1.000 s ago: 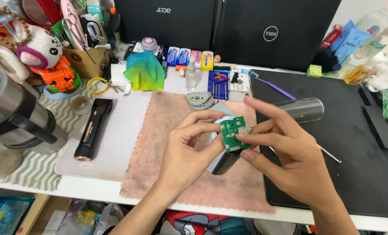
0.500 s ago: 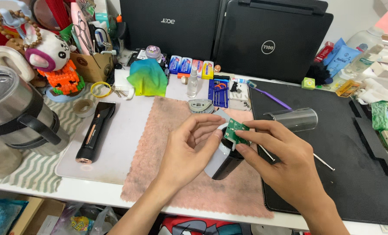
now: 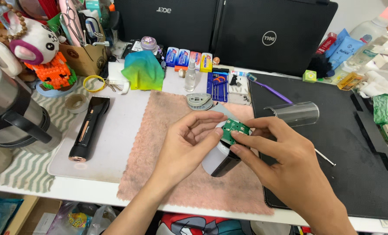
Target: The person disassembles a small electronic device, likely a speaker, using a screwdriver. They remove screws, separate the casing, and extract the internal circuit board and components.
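Head view of a cluttered desk. The left hand (image 3: 187,146) and right hand (image 3: 285,167) meet over a pink cloth mat (image 3: 159,148). Between their fingertips sits a small green circuit board (image 3: 234,130), held at the open top of a white-and-black device housing (image 3: 220,162) that stands tilted on the mat. The left thumb and forefinger close narrowly on the board's near-left edge; the right thumb and forefinger pinch its right edge, with the remaining right fingers curled loosely below. Both hands thus grip the board; whether the left palm also steadies the housing cannot be told.

Just beyond the fingertips lies a grey rounded cap (image 3: 199,102), and beyond that a blue tool card with small tools (image 3: 218,84). To the right of the right hand's fingers, a clear cylindrical tube (image 3: 295,114) lies on its side on a black mat (image 3: 359,174); a thin metal pin (image 3: 324,157) lies just right of the right hand's knuckles. A purple toothbrush (image 3: 265,85) lies beyond the tube. Well left of the left hand, a black hair trimmer (image 3: 88,129) lies on a white board (image 3: 115,143), with a steel travel mug (image 3: 11,117) further left. Two closed black laptops (image 3: 229,30) stand at the back.
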